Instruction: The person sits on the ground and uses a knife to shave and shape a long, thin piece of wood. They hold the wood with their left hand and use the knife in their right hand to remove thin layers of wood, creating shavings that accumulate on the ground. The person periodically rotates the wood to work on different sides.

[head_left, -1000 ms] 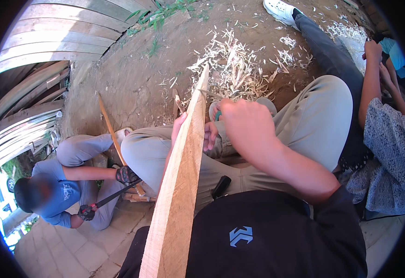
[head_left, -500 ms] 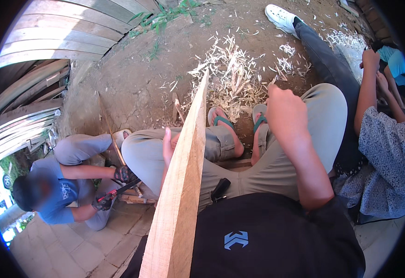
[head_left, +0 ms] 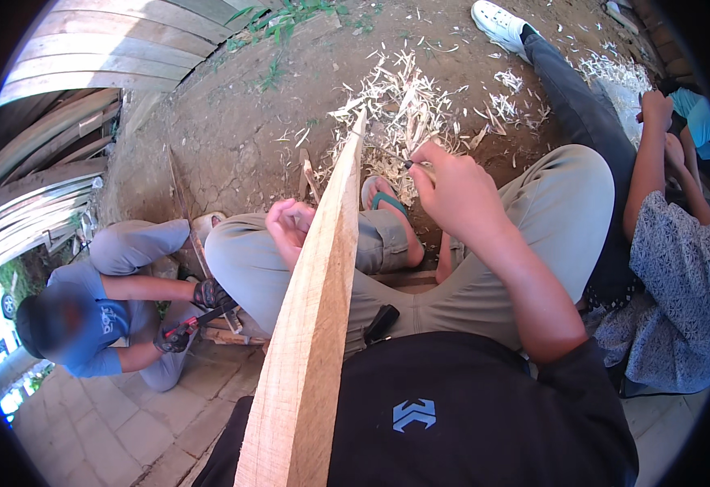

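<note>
A long, pale, squared wooden stick [head_left: 312, 300] runs up from the lower edge and tapers to a point over the shavings. My right hand [head_left: 452, 191] is closed around the light handle of a small knife [head_left: 416, 166]. Its thin dark blade points left toward the stick's tapered end; I cannot tell if it touches. Beside the stick's left side is my left hand [head_left: 287, 230], palm partly turned up, fingers loosely curled and apart. The stick hides part of that hand and its forearm.
Wood shavings [head_left: 403, 97] lie heaped on the dirt ground ahead. At left, a person in dark gloves [head_left: 178, 337] holds a red-handled blade and a thin stick. Another person's patterned garment [head_left: 671, 284] and white shoe [head_left: 498, 24] are at right. Plank walls [head_left: 115, 40] stand at upper left.
My right hand has come down and left, bringing the knife toward the stick. My left hand has shifted up and left, with more of its palm and fingers showing.
</note>
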A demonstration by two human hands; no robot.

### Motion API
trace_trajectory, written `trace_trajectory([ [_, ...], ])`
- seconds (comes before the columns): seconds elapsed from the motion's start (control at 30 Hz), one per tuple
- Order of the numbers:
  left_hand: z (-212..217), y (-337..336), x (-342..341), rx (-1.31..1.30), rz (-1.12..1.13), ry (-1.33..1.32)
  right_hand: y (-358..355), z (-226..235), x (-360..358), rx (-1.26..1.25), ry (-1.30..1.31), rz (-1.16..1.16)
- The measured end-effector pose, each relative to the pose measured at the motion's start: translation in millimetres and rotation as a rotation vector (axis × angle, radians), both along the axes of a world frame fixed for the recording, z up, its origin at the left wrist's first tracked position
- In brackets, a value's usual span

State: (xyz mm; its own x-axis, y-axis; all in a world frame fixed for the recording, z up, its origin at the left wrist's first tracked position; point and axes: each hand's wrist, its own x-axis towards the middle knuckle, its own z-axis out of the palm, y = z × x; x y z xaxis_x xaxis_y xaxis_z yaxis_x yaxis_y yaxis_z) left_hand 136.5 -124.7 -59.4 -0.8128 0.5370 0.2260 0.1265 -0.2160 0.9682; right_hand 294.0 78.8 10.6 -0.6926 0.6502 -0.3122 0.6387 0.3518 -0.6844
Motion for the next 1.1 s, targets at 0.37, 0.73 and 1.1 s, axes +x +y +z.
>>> trace_trajectory([
  [0.37,38.3,19.4,23.1,-0.284,-0.007,0.843,-11.7,21.8,14.4,0.091,0.013,0.150],
  [0.73,8.2,11.9,0.9,-0.095,-0.199,0.707,-50.6,42.8,18.4,0.385,-0.012,0.190],
  [1.1,22.5,5.2,12.1,-0.204,-0.009,0.515,-56.4,60.1,5.4,0.410,-0.024,0.249],
])
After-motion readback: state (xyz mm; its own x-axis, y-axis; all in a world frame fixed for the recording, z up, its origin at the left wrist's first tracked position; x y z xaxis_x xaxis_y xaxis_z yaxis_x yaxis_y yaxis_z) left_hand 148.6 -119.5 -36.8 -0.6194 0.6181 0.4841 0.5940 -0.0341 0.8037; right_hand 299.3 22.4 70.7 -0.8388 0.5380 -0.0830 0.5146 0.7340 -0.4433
